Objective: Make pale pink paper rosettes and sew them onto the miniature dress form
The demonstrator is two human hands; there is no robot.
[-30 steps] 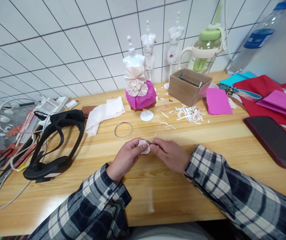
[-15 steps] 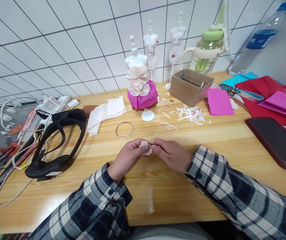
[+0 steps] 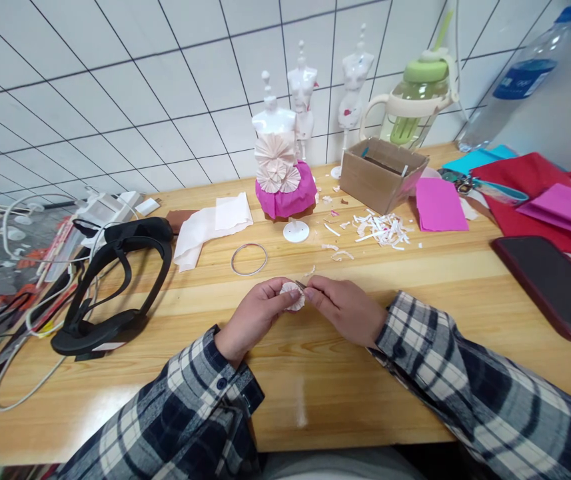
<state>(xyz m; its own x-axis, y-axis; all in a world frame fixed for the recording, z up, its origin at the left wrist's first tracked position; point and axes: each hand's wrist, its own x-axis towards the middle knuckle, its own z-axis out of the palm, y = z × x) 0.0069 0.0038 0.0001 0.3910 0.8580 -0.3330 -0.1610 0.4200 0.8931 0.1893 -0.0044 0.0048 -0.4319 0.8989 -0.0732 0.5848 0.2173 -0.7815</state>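
Two plaid sleeves reach in over one wooden table (image 3: 335, 400), and between the hands, close to the near edge, is one small pleated paper rosette (image 3: 293, 297). The left hand (image 3: 258, 308) grips it, thumb laid over its face and fingers behind. The right hand (image 3: 341, 303) is closed around one small thin tool (image 3: 300, 285), its tip at the rosette's upper right rim; too little shows to tell its kind. Just beyond lie a few curled paper bits and, to the left, one thin ring (image 3: 249, 274) with bare wood inside it. One black headset frame (image 3: 102, 337) sits further left, and one dark phone (image 3: 552, 287) lies at the far right. Past these come one heap of white shreds (image 3: 382, 230), one magenta sheet (image 3: 441, 205), a pale paper strip (image 3: 198, 235) and a red piece (image 3: 518, 190) under magenta paper. Three white mannequins (image 3: 274, 123) stand further back; the front one wears a magenta skirt and several pleated rosettes. Of the containers, one open cardboard box (image 3: 378, 179) holds something dark along with blue and white bits; one clear jug (image 3: 421, 100), green-lidded, has a green insert inside; one blue-capped bottle (image 3: 520, 80) leans at the right, its fill unclear. Behind everything is the white tiled wall (image 3: 190, 87).
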